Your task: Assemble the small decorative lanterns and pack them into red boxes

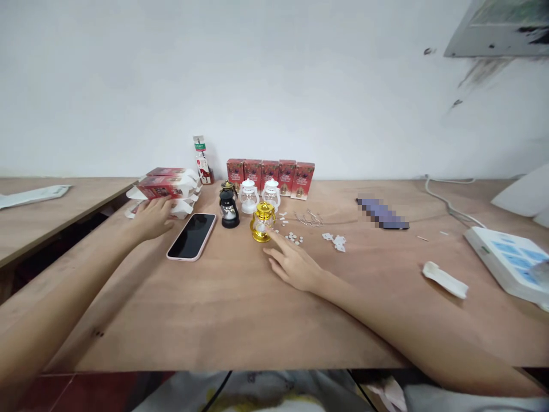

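Right hand [295, 266]: half open, gripping nothing, index fingertip at the gold lantern [265, 213], about eleven o'clock from the palm. Left hand [153, 220]: fingers slightly bent on the red cartons [159, 189] (whether gripping, I cannot tell). From the gold lantern, the black lantern [229, 200] stands at ten o'clock, white lanterns [247, 187] around twelve.

Soft, fairly bright light evens out the pale wall [214, 74]; the left forearm [96, 272] shades the bench [240, 320]. The gold lantern [262, 220] glints, small print blurs, edges stretch, and pixelation masks a purplish slab [381, 214].
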`<state>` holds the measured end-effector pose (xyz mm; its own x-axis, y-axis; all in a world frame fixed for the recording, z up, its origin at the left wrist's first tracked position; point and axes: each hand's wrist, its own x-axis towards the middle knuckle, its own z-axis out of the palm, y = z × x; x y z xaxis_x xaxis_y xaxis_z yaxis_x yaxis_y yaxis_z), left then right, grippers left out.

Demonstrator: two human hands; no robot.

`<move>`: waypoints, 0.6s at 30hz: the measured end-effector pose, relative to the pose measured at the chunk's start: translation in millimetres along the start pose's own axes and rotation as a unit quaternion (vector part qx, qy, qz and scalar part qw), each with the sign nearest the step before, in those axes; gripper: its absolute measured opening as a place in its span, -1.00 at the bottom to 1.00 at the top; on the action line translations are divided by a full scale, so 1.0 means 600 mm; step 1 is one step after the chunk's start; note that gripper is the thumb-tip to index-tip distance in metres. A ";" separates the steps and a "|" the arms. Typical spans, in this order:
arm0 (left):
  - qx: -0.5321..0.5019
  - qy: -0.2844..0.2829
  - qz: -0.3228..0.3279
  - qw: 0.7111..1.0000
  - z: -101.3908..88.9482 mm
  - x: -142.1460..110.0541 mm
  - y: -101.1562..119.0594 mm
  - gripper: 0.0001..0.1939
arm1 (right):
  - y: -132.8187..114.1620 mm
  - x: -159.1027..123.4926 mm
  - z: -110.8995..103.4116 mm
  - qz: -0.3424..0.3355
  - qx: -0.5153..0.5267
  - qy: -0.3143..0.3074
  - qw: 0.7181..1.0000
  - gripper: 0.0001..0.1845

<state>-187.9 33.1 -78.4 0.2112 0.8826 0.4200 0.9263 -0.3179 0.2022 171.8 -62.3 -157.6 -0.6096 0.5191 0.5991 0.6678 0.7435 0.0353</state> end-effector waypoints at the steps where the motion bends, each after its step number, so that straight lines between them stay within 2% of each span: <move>1: -0.008 0.001 -0.001 1.000 0.002 -0.001 -0.011 -0.74 | -0.001 0.000 0.000 -0.001 -0.002 0.003 1.000 -0.72; 3: -0.018 0.011 -0.010 1.000 0.007 -0.005 -0.022 -0.78 | -0.002 0.000 -0.001 -0.003 -0.005 0.007 1.000 -0.73; 6: -0.016 0.017 -0.020 1.000 0.004 -0.004 -0.022 -0.73 | -0.003 0.000 -0.002 -0.006 -0.013 0.011 1.000 -0.74; 10: 0.009 0.007 -0.021 1.000 -0.031 0.002 -0.005 -0.61 | -0.004 0.001 -0.005 -0.018 -0.029 0.041 0.999 -0.74; 13: 0.037 0.031 -0.021 0.999 -0.066 -0.012 0.033 -0.50 | -0.008 0.000 -0.009 -0.055 -0.046 0.098 0.993 -0.69; 14: 0.043 0.045 -0.006 0.998 -0.072 -0.021 0.051 -0.53 | -0.011 0.000 -0.010 -0.069 -0.051 0.121 0.989 -0.67; 16: 0.048 0.106 0.052 0.992 -0.070 -0.044 0.094 -0.51 | -0.018 0.000 -0.014 -0.095 -0.054 0.162 0.981 -0.61; 17: 0.040 0.156 0.092 0.983 -0.060 -0.055 0.116 -0.48 | -0.022 0.000 -0.016 -0.105 -0.049 0.179 0.977 -0.60; 18: 0.032 0.177 0.142 0.973 -0.047 -0.066 0.138 -0.50 | -0.026 0.000 -0.017 -0.113 -0.039 0.192 0.974 -0.57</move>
<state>-128.1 -38.0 -53.3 0.3513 0.5836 0.7321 0.8660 -0.4997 -0.0172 165.6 -78.5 -149.7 -0.5510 0.1386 0.8229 0.5745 0.7782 0.2536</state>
